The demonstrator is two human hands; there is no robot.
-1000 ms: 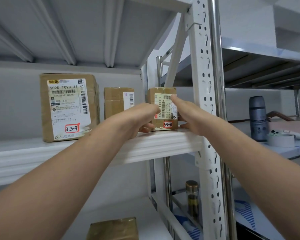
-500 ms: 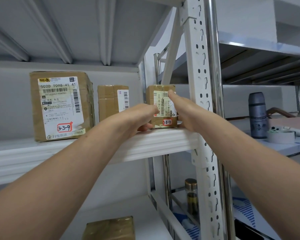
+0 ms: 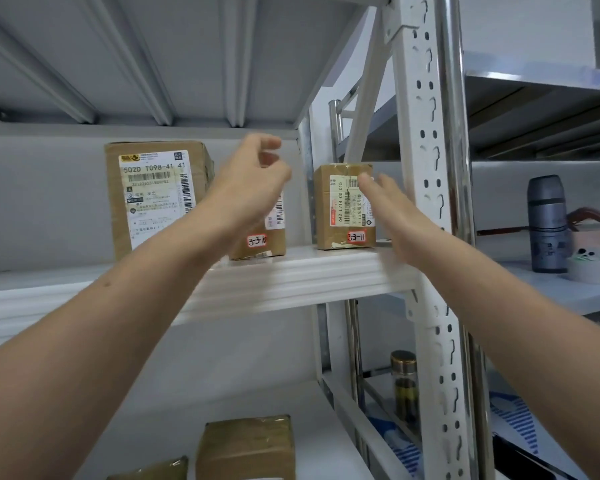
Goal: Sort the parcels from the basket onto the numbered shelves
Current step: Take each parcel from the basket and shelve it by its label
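While parcel 3-3-11 (image 3: 343, 206) stands on shelf (image 3: 291, 271), right hand (image 3: 392, 211) near

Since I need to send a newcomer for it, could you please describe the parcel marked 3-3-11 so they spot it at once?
Find the white shelf holding three brown parcels and follow it right to the perforated white post. The parcel stands last in the row, nearest that post. Its red-edged tag reads 3-3-11, whereas the neighbouring parcel shows 3-3-10.

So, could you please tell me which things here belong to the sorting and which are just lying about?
Job: big parcel, parcel 3-3-10, parcel 3-3-11, shelf, lower parcels.
Lying about: flask, tape roll, jar.
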